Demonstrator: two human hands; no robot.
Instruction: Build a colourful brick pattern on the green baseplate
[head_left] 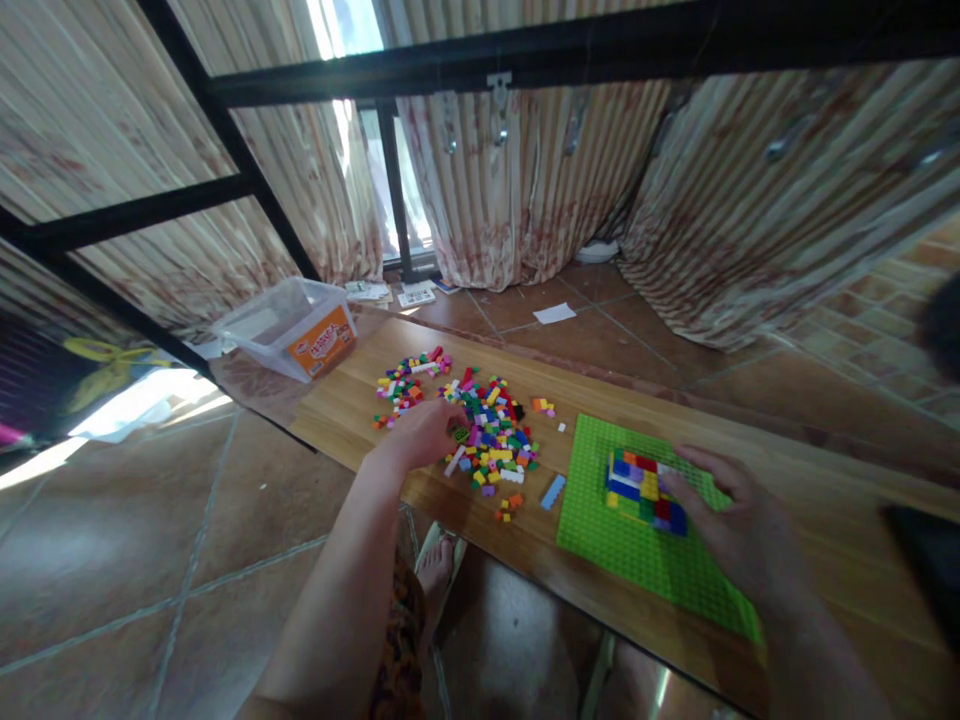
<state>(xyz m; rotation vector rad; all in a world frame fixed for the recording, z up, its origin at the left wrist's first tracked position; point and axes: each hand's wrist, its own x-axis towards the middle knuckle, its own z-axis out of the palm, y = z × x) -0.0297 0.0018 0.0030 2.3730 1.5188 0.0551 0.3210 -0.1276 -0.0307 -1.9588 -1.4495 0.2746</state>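
Observation:
My left hand (424, 432) reaches into a pile of small coloured building bricks (499, 440) on a wooden table. Its fingers curl down among the bricks, and their tips are mostly hidden; a dark green piece (460, 434) shows beside them. To the right lies a green baseplate (600, 540), studded all over. A low, multicoloured block of bricks (637, 488) is built up on it. My right hand (731, 515) is over the baseplate at the right side of this block, thumb and forefinger apart, the thumb close to or touching the bricks.
A light blue long brick (553, 492) lies between pile and baseplate. Small orange bricks (510, 507) sit near the front edge of the table (360, 370). A clear plastic box (281, 325) with an orange label stands at the left end. A dark object (926, 560) is at far right.

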